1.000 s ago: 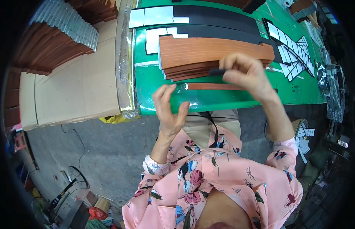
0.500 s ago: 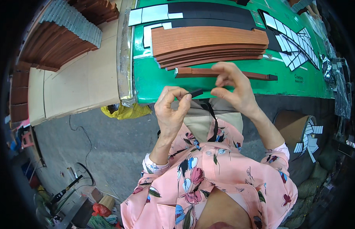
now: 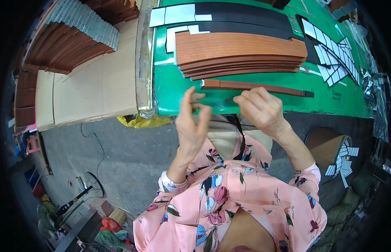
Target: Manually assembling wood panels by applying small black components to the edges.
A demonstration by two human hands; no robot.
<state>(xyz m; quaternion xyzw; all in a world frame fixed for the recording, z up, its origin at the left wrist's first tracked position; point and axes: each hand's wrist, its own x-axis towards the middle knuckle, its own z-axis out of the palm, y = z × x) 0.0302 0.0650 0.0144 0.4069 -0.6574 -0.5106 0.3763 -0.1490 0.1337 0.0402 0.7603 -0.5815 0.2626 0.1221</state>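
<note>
A reddish-brown wooden bar [image 3: 254, 86] lies at the near side of the green table, with a black piece [image 3: 306, 93] at its right end. Just in front of the bar, my right hand [image 3: 262, 110] is closed with its fingers bunched; a blurred dark end of a small black piece [image 3: 230, 100] pokes out from its fingertips, the rest hidden. To its left, my left hand [image 3: 193, 126] is open, fingers apart and smeared by motion, with nothing seen in it. Behind the bar sits a stack of wooden boards [image 3: 241, 46].
Black strips [image 3: 246, 17] with white backing lie beyond the stack, and white-and-black sheets [image 3: 330, 54] at the right. Metal-edged wooden pieces [image 3: 73, 38] are stacked on cardboard [image 3: 94, 84] at the left. A brown drum [image 3: 325, 143] with white scraps stands on the floor.
The small black piece has passed from my left hand's pinch to my right hand. My left fingers have opened; my right fingers have closed. The whole view has shifted slightly.
</note>
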